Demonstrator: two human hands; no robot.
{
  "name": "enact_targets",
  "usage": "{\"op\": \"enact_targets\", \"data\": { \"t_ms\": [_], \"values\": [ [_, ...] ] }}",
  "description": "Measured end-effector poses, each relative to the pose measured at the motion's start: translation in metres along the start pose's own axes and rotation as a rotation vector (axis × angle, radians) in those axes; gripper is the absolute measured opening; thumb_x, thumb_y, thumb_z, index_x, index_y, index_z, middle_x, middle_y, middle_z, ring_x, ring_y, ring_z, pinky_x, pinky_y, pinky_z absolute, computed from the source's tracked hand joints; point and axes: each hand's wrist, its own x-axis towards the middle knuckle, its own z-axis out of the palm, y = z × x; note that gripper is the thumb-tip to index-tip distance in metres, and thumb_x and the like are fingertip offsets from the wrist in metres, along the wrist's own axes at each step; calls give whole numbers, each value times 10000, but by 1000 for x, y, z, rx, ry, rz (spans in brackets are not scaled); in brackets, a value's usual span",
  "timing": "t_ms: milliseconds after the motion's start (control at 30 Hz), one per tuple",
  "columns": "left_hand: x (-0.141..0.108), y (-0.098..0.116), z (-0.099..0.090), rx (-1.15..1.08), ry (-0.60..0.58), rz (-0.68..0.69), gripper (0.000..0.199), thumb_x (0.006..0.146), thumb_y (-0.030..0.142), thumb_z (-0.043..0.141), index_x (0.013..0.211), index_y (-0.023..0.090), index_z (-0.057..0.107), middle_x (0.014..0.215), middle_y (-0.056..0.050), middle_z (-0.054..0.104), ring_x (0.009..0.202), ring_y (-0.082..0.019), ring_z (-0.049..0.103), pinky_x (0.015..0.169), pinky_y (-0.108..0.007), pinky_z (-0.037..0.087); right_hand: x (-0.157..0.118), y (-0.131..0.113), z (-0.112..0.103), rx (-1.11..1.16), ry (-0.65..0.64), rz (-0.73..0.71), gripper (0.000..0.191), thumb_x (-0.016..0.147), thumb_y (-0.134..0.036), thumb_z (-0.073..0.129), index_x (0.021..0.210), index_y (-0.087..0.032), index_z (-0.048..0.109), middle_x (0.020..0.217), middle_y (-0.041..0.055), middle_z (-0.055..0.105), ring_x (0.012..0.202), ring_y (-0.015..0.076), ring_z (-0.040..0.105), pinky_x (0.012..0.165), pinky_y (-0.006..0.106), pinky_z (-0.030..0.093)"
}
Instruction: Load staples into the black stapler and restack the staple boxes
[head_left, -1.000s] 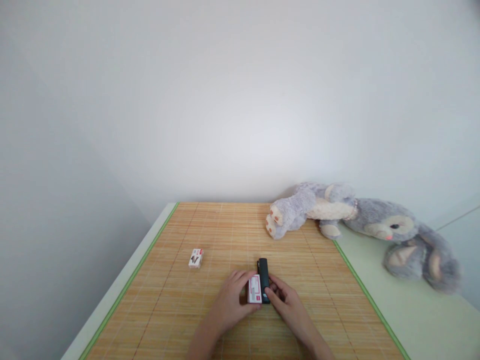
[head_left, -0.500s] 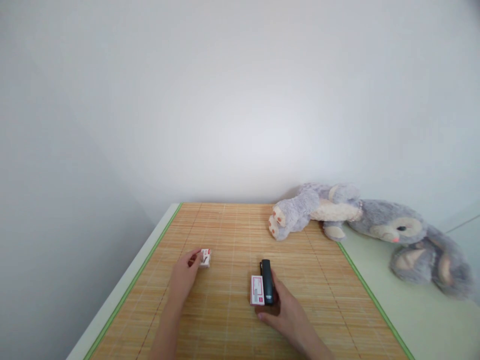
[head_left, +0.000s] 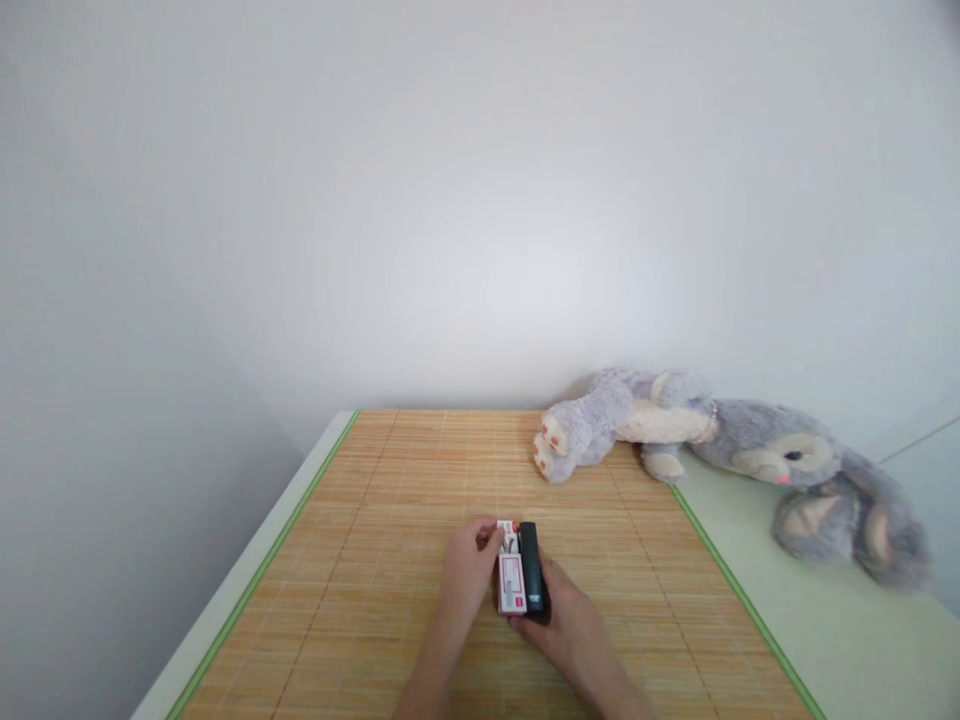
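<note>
Head view: I read two bare hands working over a bamboo mat (head_left: 390, 560) with green edging, which lies on a pale table (head_left: 847, 630).

Left hand (head_left: 466, 572): positioned at the left side of a small box (head_left: 509, 534), white with red marks and a dark printed picture. Thumb and fingertips are drawn together and closed on the left edge of this box; the face beneath the fingers is hidden from me.

Right hand (head_left: 574, 622): positioned at the near right corner of a stapler (head_left: 532, 567). Thumb and fingers stand apart; the thumb reaches round to the near end of a larger box (head_left: 512, 580), and the fingers lie along the stapler's right side. I cannot tell whether they press on it.

Arrangement of parts: the larger box, white with a pink border and label, lies flat near the middle of the mat's near half. The black stapler lies lengthwise along its right side, just beside it. The small box sits at the far end of the larger box, left of the stapler's far end.

Surroundings: a grey plush rabbit (head_left: 664, 420) lies along the wall (head_left: 480, 220), feet on the mat, head over the table on the right.
</note>
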Motion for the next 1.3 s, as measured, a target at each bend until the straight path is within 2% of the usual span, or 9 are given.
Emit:
{"op": "enact_targets", "data": {
  "t_ms": [133, 267, 367, 500, 767, 867, 967, 1067, 1300],
  "values": [
    [-13, 7, -5, -10, 83, 5, 435, 935, 519, 572, 1179, 196, 733, 1267, -123, 717, 1220, -288, 640, 1130, -468, 438, 0, 1, -1, 8, -8, 11, 963, 694, -279, 741, 1581, -278, 367, 1489, 82, 586, 1327, 311, 589, 1098, 415, 466],
    [-39, 9, 11, -81, 114, -22, 605, 1004, 521, 449, 1507, 185, 474, 1583, -132, 480, 1484, -265, 422, 1255, -456, 303, 0, -2, -2, 59, -20, -15, 953, 668, -246, 739, 1559, -268, 402, 1504, 86, 576, 1342, 313, 577, 1108, 417, 462],
    [-59, 7, 40, -174, 68, -25, 648, 1008, 488, 434, 1579, 193, 350, 1647, -108, 391, 1517, -236, 377, 1253, -398, 326, 1, -4, -4, 90, -19, -28, 855, 701, -215, 690, 1522, -263, 458, 1431, 92, 638, 1265, 296, 635, 1053, 394, 500],
    [-69, 13, 83, -311, 65, -14, 684, 1016, 428, 426, 1625, 202, 213, 1730, -81, 175, 1596, -203, 151, 1314, -381, 132, 0, 11, -23, 99, -8, -39, 821, 710, -196, 651, 1511, -241, 475, 1402, 108, 660, 1221, 286, 660, 1019, 372, 511],
    [-58, 64, 198, -477, -55, -62, 807, 916, 219, 479, 1640, 205, 123, 1739, -73, 100, 1604, -193, 92, 1307, -339, 112, -12, 85, -124, 20, -43, 58, 689, 664, -267, 690, 1345, -188, 621, 1201, 88, 756, 1027, 296, 700, 904, 360, 534],
    [-54, 76, 225, -513, -95, -52, 804, 915, 210, 474, 1636, 195, 117, 1725, -102, 157, 1587, -200, 184, 1294, -337, 185, -18, 98, -149, -22, -49, 86, 647, 668, -276, 688, 1305, -169, 639, 1152, 81, 765, 980, 284, 696, 867, 347, 532],
    [-50, 73, 223, -494, -144, -7, 716, 958, 237, 437, 1621, 180, 175, 1678, -132, 291, 1543, -207, 315, 1268, -356, 268, -22, 102, -159, -43, -48, 104, 650, 678, -297, 707, 1313, -173, 635, 1164, 81, 759, 991, 285, 694, 876, 352, 531],
    [-44, 61, 198, -425, -184, 91, 657, 960, 201, 415, 1600, 200, 268, 1650, -122, 361, 1528, -214, 342, 1283, -410, 243, -24, 102, -161, -34, -51, 127, 695, 668, -328, 731, 1341, -192, 622, 1229, 86, 741, 1083, 312, 682, 956, 386, 519],
    [-32, 52, 147, -189, -360, 355, 881, 700, 76, 632, 1536, 283, 447, 1625, -43, 426, 1515, -274, 331, 1305, -489, 197, -27, 98, -163, 1, -52, 133, 751, 682, -351, 750, 1392, -160, 597, 1292, 121, 720, 1153, 342, 668, 1020, 412, 502]
  ]
}}
